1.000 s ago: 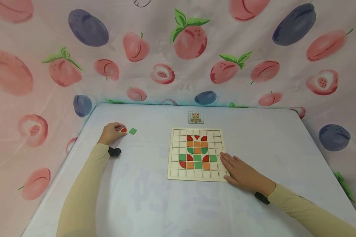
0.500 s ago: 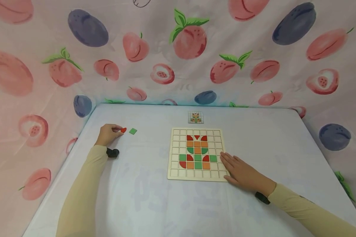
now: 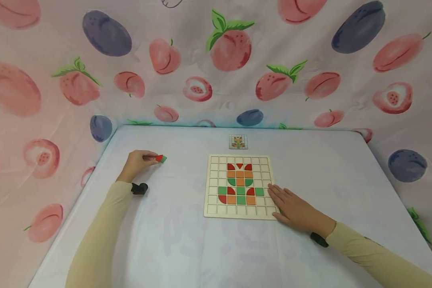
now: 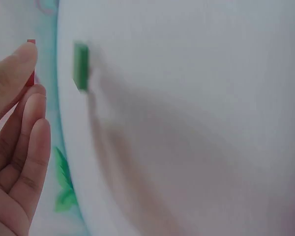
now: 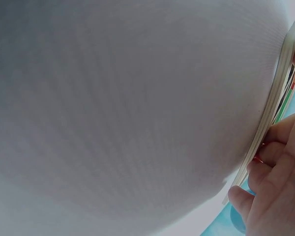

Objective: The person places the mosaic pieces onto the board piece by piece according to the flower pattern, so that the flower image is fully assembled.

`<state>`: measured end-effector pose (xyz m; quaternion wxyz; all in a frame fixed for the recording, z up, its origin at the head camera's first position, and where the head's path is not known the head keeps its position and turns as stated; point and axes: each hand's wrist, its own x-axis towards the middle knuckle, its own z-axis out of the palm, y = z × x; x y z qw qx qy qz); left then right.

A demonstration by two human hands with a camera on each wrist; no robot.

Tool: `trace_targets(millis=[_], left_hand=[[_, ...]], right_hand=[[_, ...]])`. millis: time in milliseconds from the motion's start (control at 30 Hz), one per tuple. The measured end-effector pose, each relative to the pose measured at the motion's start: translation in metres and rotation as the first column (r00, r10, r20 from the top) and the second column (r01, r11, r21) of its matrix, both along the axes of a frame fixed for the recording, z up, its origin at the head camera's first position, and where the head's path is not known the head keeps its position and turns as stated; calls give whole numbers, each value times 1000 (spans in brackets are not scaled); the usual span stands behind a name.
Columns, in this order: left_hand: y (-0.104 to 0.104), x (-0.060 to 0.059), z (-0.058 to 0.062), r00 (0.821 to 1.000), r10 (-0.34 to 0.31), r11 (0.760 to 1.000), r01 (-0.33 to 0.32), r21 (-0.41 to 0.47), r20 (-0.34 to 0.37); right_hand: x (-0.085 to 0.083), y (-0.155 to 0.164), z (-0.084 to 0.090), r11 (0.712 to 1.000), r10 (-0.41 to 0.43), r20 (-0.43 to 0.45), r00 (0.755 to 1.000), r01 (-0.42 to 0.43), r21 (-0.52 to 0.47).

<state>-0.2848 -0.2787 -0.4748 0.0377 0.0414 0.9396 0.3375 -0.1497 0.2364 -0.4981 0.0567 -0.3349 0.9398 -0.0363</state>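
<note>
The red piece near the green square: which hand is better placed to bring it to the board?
Left. The left hand already pinches the red piece beside the green square. The right hand lies flat on the board, steadying its corner.

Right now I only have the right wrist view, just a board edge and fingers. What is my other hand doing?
Observer: The left hand pinches a small red piece at its fingertips, far left of the board.
Operator: Is anything else lying near it?
Observer: Yes, a green square tile lies on the table right beside the red piece.
Operator: And how does my right hand sit on the board?
Observer: The right hand lies flat with straight fingers on the board's lower right corner, beside the red, orange and green pattern.
</note>
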Motion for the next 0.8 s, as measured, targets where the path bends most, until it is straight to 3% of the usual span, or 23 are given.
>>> trace_targets(millis=[367,567,800], left_hand=[[77,20,19,980,-161,986,165,24,-115],[118,30,22,967,-221,971,231,68,-124],[164,43,22,941,-323,942,330,62,-98]], right_hand=[[-1,0,-1,1000,-1,-4,1000,1,1],[-1,1,-2,1000,-1,-3,1000,1,4],[-1,1,-2,1000,-3,2,1000,3,-1]])
